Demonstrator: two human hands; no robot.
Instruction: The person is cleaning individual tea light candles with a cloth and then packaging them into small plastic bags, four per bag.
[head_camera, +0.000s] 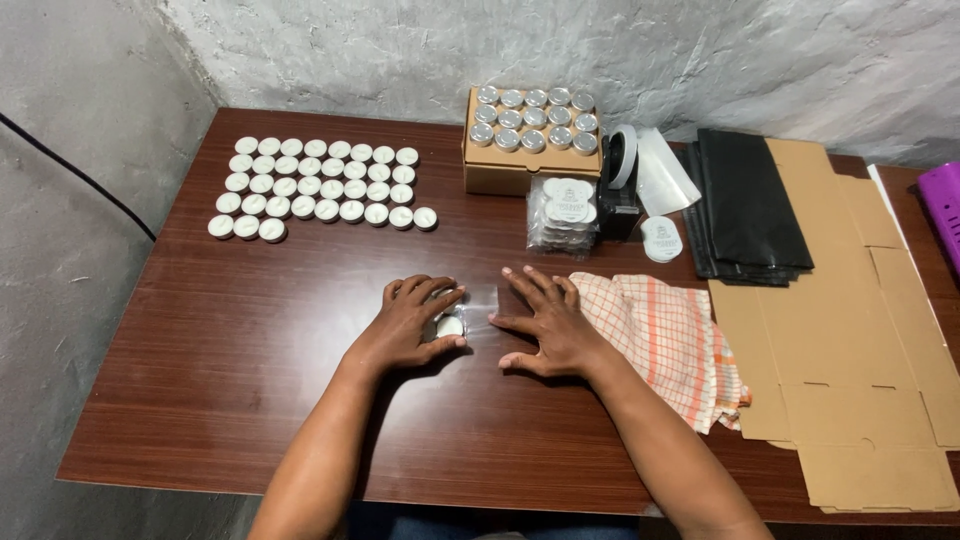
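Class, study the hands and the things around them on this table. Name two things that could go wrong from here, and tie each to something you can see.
1. The left hand covers a white tealight with a clear film beside it; the film is nearly invisible on the table, so it might crease or slide away.
2. The checked cloth lies against the right hand; a sweep of that arm could drag it into the flat cardboard.

Checked cloth (668, 335), flattened cardboard (850, 400), black bags (750, 200), purple object (943, 200).
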